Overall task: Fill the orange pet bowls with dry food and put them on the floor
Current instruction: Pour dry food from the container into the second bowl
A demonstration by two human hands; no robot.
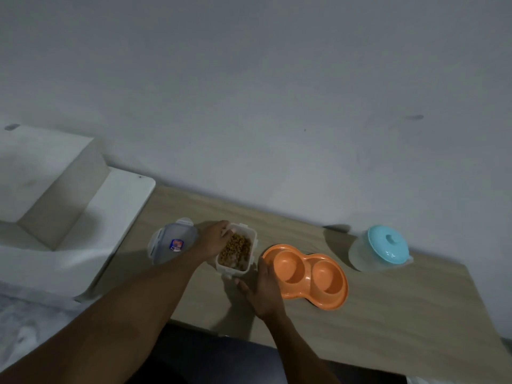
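Left hand hooked over the food container rim; right hand straight-fingered against its near side.
If I tip it from this one-corner hold, kibble could scatter over the table. The orange pet bowls sit empty just right of my right hand.

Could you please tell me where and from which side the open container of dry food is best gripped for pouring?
Probably grip the food container across its long side walls, coming from the near end: it is narrow, rectangular and open-topped, and a hand there stays clear of the food.
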